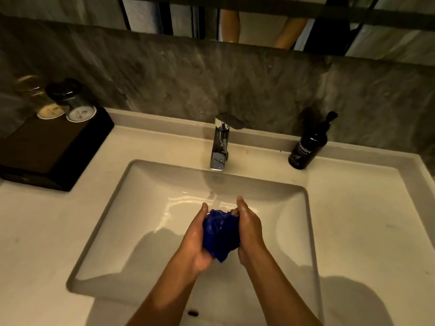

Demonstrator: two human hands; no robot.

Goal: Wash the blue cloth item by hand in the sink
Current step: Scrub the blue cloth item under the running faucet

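A bunched, wet blue cloth [220, 234] sits squeezed between my two hands above the white sink basin [146, 208]. My left hand [195, 241] cups it from the left with the fingers curled under it. My right hand [250, 228] grips it from the right, thumb pointing up. Both hands look wet. A chrome faucet [220, 144] stands behind the basin, its spout just beyond my hands; a thin stream of water seems to fall from it.
A black pump bottle of hand wash [307, 147] stands on the counter at the back right. A dark box [49, 147] at the back left carries two upturned glasses [68, 102]. A stone wall and a mirror rise behind.
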